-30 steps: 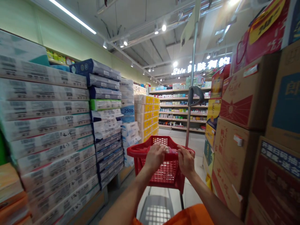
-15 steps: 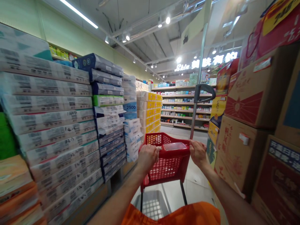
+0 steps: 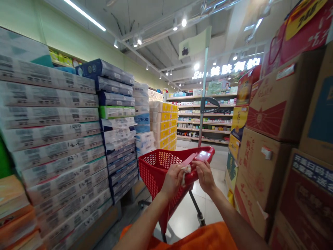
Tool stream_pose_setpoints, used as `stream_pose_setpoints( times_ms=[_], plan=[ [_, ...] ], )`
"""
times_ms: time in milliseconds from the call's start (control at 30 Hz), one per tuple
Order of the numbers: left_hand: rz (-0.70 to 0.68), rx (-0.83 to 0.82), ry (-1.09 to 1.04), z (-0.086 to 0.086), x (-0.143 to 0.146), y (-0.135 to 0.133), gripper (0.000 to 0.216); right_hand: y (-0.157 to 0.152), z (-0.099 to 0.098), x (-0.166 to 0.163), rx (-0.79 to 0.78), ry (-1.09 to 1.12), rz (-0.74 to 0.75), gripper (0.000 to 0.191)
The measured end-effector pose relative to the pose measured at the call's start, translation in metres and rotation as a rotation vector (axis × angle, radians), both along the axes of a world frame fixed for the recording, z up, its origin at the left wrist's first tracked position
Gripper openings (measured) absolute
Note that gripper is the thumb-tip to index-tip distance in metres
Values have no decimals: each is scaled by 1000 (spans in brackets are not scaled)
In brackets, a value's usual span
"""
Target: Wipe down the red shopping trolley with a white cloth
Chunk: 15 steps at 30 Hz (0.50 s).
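A red plastic shopping cart (image 3: 153, 165) stands before me, turned at an angle, its lattice basket opening to the left. My left hand (image 3: 172, 181) is closed on a crumpled whitish cloth (image 3: 186, 170), pressed against the handlebar's left part. Close beside it, my right hand (image 3: 206, 177) has its fingers bent over the handlebar, just below a clear shiny panel (image 3: 203, 156). Along the bar's inner side shows a pink strip (image 3: 189, 159). A thin pole (image 3: 203, 86) with a grey loop grip (image 3: 210, 105) and pale flag rises at the cart's far right side.
Tall stacks of wrapped paper packs (image 3: 62, 139) line the left side, with yellow-and-white packs (image 3: 163, 121) farther on. Cardboard boxes (image 3: 260, 163) are piled close on the right. Shelves of small goods (image 3: 205, 121) cross the aisle's far end. Pale floor tiles (image 3: 182, 211) show beneath the cart.
The cart has swung round, its basket now reaching left and its handlebar slanted. Both hands have come closer together, the right one moving left along the bar. The pole shifted left.
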State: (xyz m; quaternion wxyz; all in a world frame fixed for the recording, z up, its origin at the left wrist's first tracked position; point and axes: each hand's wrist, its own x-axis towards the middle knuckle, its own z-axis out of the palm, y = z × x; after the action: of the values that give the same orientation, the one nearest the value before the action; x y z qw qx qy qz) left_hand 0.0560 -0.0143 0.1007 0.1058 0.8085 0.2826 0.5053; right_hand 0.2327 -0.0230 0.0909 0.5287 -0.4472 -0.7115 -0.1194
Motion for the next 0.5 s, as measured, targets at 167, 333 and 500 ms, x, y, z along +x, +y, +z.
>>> stream_pose_setpoints(
  times_ms=[167, 333, 500],
  plan=[
    [136, -9, -119, -16, 9, 20, 28, 7, -4, 9, -67, 55, -38, 32],
    [92, 192, 26, -18, 36, 13, 26, 10, -3, 10, -79, 105, -98, 32],
    [332, 140, -25, -43, 9, 44, 26, 12, 2, 22, -140, 117, -159, 36]
  ],
)
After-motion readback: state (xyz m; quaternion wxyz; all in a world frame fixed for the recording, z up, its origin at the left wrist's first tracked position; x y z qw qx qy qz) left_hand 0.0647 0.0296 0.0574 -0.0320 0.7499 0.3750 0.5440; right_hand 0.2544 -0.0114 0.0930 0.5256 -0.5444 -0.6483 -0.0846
